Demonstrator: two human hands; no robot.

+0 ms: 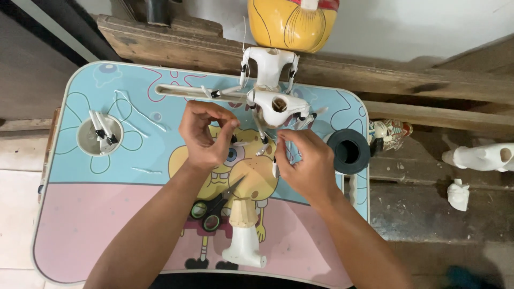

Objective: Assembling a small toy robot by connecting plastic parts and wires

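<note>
My left hand [206, 134] pinches a thin white string or a small white piece at its fingertips, over the middle of the small cartoon-printed table [96, 214]. My right hand [308, 163] grips a thin white stick with a black tip, just to the right. Both hands work just below a white puppet body part [278, 107] with a round hole, tied by strings to a second white part [269, 64]. Above these stands a yellow painted puppet head [292, 21]. Black-handled scissors [211, 208] and a white carved limb piece [243, 235] lie below my hands.
A cup recess [100, 135] at the table's left holds several white sticks with black tips. A black roll of tape [349, 151] sits at the table's right edge. Wooden planks [428, 85] lie behind; a small painted figure [391, 132] and white carved parts [482, 158] lie on the right.
</note>
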